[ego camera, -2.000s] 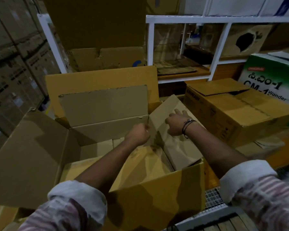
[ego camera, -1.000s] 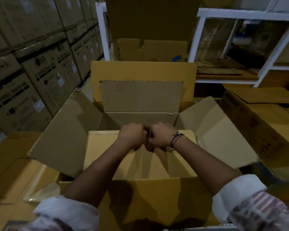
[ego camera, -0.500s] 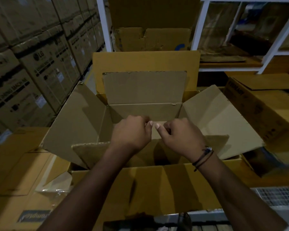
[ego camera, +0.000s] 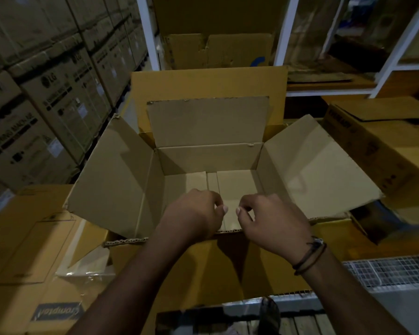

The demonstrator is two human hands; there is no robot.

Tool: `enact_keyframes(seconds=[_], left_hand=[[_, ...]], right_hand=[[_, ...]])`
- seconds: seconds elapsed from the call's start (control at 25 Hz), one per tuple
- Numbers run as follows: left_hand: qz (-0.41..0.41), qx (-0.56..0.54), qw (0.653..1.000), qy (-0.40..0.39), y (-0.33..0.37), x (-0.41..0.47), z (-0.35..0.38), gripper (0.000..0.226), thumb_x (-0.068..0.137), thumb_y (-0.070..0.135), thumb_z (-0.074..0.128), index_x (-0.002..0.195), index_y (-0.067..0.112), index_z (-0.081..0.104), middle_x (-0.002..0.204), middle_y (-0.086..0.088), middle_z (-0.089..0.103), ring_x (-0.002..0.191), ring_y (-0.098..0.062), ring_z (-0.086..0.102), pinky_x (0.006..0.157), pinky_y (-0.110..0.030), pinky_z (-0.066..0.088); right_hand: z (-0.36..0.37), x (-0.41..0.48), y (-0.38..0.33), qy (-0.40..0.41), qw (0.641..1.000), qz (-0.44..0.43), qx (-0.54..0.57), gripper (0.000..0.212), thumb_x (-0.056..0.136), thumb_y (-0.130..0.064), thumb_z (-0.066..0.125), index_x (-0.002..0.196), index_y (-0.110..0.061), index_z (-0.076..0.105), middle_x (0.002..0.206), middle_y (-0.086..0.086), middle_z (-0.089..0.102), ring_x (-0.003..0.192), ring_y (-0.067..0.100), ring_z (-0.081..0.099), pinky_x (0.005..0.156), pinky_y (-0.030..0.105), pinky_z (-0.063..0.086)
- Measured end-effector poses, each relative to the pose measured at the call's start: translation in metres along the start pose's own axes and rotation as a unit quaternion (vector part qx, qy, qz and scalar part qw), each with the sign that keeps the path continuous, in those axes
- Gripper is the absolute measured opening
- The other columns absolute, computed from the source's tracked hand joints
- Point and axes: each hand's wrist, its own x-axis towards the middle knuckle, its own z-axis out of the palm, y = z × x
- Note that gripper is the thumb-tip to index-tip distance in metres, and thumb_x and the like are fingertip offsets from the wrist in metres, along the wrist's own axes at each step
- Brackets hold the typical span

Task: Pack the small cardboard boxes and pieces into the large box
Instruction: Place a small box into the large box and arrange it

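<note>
At the near rim of the large box (ego camera: 211, 158), left hand (ego camera: 191, 213) and right hand (ego camera: 273, 221) are pinching the near flap (ego camera: 231, 224), its long edge running crosswise, equally near both.

Dim and yellowish, lit from overhead. Brightest on the right flap (ego camera: 310, 170) of the box (ego camera: 208, 157); falls to deep shadow on its left inner wall and front. Bends the shelf posts (ego camera: 148, 32) near the edges. Soft, grainy, blurred at corners.

dim storeroom: stacked printed cartons (ego camera: 46, 97) left, white shelf rack (ego camera: 324, 92) behind, wire mesh (ego camera: 385, 272) right.
</note>
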Motion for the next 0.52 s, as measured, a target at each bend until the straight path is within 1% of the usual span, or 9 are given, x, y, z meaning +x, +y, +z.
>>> enact_keyframes(seconds=[0.2, 0.28, 0.36, 0.44, 0.52], left_hand=[[-0.009, 0.01, 1.0, -0.002, -0.001, -0.003, 0.006, 0.035, 0.102, 0.055, 0.044, 0.127, 0.038, 0.062, 0.117, 0.004, 0.07, 0.101, -0.019, 0.065, 0.084, -0.039, 0.054], [-0.006, 0.015, 1.0, 0.008, -0.001, -0.002, 0.003, 0.036, 0.102, 0.056, 0.043, 0.128, 0.038, 0.061, 0.12, 0.004, 0.069, 0.104, -0.021, 0.064, 0.084, -0.039, 0.053], [-0.002, 0.019, 1.0, 0.019, 0.0, -0.001, -0.001, 0.036, 0.103, 0.055, 0.043, 0.13, 0.038, 0.06, 0.121, 0.004, 0.069, 0.104, -0.02, 0.064, 0.078, -0.035, 0.05], [0.0, 0.018, 0.999, 0.03, -0.001, 0.0, -0.004, 0.036, 0.103, 0.053, 0.043, 0.13, 0.037, 0.06, 0.123, 0.004, 0.069, 0.104, -0.02, 0.064, 0.074, -0.033, 0.046], [0.0, 0.006, 0.999, 0.042, -0.003, 0.0, -0.007, 0.036, 0.104, 0.053, 0.044, 0.131, 0.037, 0.06, 0.123, 0.005, 0.069, 0.105, -0.018, 0.065, 0.074, -0.032, 0.045]], right_hand=[[0.001, -0.004, -0.001, -0.024, 1.0, 0.009, 0.0, 0.025, 0.099, -0.043, 0.045, 0.107, -0.032, 0.067, 0.084, -0.01, 0.059, 0.058, 0.002, 0.043, 0.048, 0.024, 0.029], [-0.002, -0.002, -0.003, -0.023, 1.0, 0.009, 0.004, 0.024, 0.1, -0.043, 0.047, 0.108, -0.033, 0.066, 0.086, -0.01, 0.06, 0.058, 0.002, 0.044, 0.049, 0.024, 0.03], [-0.004, 0.001, -0.004, -0.011, 1.0, 0.007, 0.011, 0.024, 0.1, -0.045, 0.048, 0.109, -0.033, 0.066, 0.092, -0.008, 0.063, 0.063, 0.004, 0.048, 0.051, 0.024, 0.036], [-0.003, 0.004, -0.005, 0.007, 1.0, 0.004, 0.02, 0.025, 0.099, -0.047, 0.049, 0.108, -0.032, 0.067, 0.099, -0.009, 0.067, 0.074, 0.009, 0.057, 0.058, 0.026, 0.047], [-0.001, 0.006, -0.004, 0.026, 0.999, -0.001, 0.033, 0.025, 0.099, -0.048, 0.049, 0.108, -0.032, 0.067, 0.106, -0.009, 0.068, 0.085, 0.012, 0.061, 0.065, 0.029, 0.053]])
